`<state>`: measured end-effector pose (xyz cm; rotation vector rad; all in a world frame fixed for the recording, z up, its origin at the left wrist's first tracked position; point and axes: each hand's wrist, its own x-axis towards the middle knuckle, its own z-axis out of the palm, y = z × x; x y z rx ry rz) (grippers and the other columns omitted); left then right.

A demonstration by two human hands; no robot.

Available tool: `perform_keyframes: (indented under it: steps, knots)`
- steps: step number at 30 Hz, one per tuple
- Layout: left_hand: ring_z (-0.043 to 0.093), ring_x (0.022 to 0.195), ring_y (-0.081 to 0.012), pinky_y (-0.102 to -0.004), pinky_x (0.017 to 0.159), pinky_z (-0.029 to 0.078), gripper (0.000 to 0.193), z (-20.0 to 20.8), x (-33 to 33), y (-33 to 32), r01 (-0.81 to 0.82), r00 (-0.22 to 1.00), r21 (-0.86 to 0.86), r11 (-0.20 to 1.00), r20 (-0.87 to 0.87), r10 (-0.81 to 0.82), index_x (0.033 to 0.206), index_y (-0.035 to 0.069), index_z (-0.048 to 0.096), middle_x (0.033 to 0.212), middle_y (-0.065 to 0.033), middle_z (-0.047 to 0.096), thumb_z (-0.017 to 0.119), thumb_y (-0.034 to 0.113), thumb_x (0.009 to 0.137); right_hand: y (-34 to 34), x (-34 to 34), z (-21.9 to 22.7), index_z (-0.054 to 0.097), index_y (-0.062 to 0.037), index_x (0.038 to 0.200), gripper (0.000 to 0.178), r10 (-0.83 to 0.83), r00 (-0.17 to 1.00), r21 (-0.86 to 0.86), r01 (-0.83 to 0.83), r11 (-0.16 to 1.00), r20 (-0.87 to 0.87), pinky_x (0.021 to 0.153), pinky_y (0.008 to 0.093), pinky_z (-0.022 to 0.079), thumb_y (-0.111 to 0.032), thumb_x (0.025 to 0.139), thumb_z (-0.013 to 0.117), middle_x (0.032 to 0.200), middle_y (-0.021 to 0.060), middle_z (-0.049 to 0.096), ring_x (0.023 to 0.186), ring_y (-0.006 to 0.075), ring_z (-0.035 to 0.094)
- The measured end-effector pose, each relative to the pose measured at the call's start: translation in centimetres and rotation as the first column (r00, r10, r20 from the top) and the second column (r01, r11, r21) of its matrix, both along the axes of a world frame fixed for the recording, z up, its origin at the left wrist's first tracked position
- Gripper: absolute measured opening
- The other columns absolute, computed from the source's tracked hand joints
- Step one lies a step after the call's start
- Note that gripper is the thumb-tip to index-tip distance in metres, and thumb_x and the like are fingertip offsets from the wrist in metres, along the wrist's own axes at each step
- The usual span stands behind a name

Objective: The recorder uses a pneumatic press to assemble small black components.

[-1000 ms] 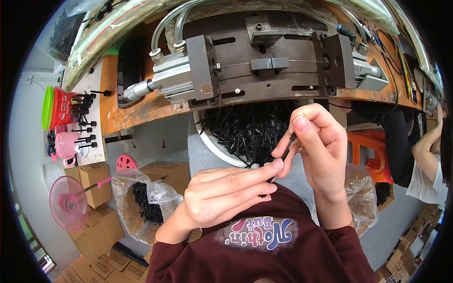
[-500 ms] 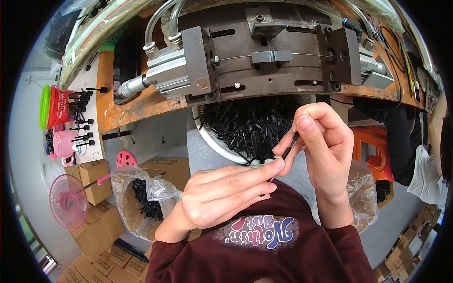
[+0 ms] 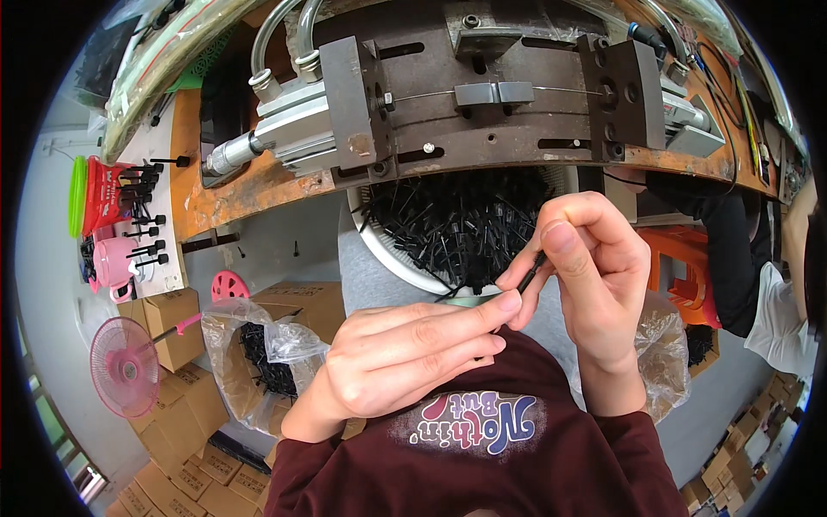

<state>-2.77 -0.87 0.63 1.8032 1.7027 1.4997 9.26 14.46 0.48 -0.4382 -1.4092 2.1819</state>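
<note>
Between the thumb and fingertips of my right hand [image 3: 594, 267] is a slim black rod-shaped piece [image 3: 531, 273], held at a tilt. My left hand [image 3: 413, 349] lies close by, back upward, its fingers long and together and its fingertips almost meeting the right hand's. Bits of something dark show at the left fingers' edges, mostly hidden under the hand. Just beyond both hands, a white basket [image 3: 392, 265] full of similar black pieces [image 3: 461, 228] stands at my lap, under the bench edge.
A metal fixture [image 3: 482, 133] with cylinders and a small central block is mounted on the wooden bench [image 3: 250, 202]. At left are a pink fan [image 3: 126, 366], cardboard boxes [image 3: 177, 414] and a plastic-lined box [image 3: 228, 362]. An orange stool [image 3: 676, 258] and another person's dark sleeve [image 3: 728, 258] are at right.
The view has shifted slightly, so the fixture sits a little further left. The black piece in my right hand stands a touch steeper. Both hands keep nearly the same pose.
</note>
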Motion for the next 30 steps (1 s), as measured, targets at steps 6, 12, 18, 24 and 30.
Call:
perform_keyframes:
  steps: [6, 12, 18, 24, 30]
  knots:
    - [0.073, 0.079, -0.0266, -0.0307, 0.065, 0.06, 0.026, 0.07, 0.02, 0.14, 0.006, 1.0, -0.024, 1.0, 0.012, -0.006, 0.086, -0.004, 0.072, 0.104, -0.0234, 0.07, 0.082, 0.004, 0.064, -0.08, 0.12, -0.22, 0.056, 0.0064, 0.098, 0.012, 0.0, 1.0, 0.044, -0.001, 0.999, 0.023, 0.047, 0.0233, 0.052, -0.005, 0.099, 0.052, 0.079, 0.0132, 0.064, 0.059, 0.0154, 0.066]
    - [0.073, 0.078, -0.0271, -0.0312, 0.065, 0.06, 0.027, 0.05, 0.12, 0.2, 0.008, 1.0, -0.021, 1.0, 0.026, -0.007, 0.087, -0.004, 0.072, 0.104, -0.0236, 0.07, 0.082, 0.007, 0.065, 0.16, 0.2, -0.03, 0.053, 0.0072, 0.095, 0.017, 0.029, 0.998, 0.118, -0.035, 0.992, 0.051, 0.043, 0.0268, 0.056, -0.009, 0.1, 0.05, 0.08, 0.0116, 0.057, 0.064, 0.0209, 0.068]
    - [0.073, 0.078, -0.0269, -0.0311, 0.065, 0.06, 0.028, 0.03, 0.08, 0.23, 0.016, 0.999, -0.033, 0.999, 0.034, -0.014, 0.088, -0.004, 0.072, 0.104, -0.0233, 0.07, 0.083, 0.008, 0.065, 0.05, 0.24, 0.04, 0.054, 0.0071, 0.097, 0.014, 0.015, 0.999, 0.075, -0.018, 0.997, 0.045, 0.046, 0.0252, 0.055, -0.007, 0.099, 0.052, 0.079, 0.012, 0.061, 0.062, 0.0184, 0.067]
    - [0.073, 0.078, -0.0263, -0.0308, 0.065, 0.06, 0.028, -0.31, 0.12, 0.2, 0.015, 0.999, -0.013, 1.0, 0.029, -0.014, 0.088, -0.003, 0.072, 0.104, -0.023, 0.07, 0.083, 0.008, 0.065, -0.13, 0.31, -0.08, 0.057, 0.0065, 0.099, 0.01, -0.01, 1.0, 0.01, 0.01, 1.0, 0.015, 0.05, 0.0221, 0.052, -0.003, 0.097, 0.055, 0.078, 0.0119, 0.067, 0.058, 0.0129, 0.065]
    - [0.072, 0.077, -0.0257, -0.0305, 0.064, 0.06, 0.028, -0.24, 0.16, 0.34, 0.015, 1.0, -0.017, 1.0, 0.019, -0.015, 0.087, -0.003, 0.072, 0.103, -0.0233, 0.07, 0.084, 0.008, 0.065, -0.07, 0.38, -0.2, 0.058, 0.0064, 0.099, 0.01, 0.0, 1.0, 0.019, -0.001, 1.0, 0.018, 0.05, 0.0223, 0.052, -0.004, 0.097, 0.055, 0.078, 0.0121, 0.067, 0.058, 0.0129, 0.065]
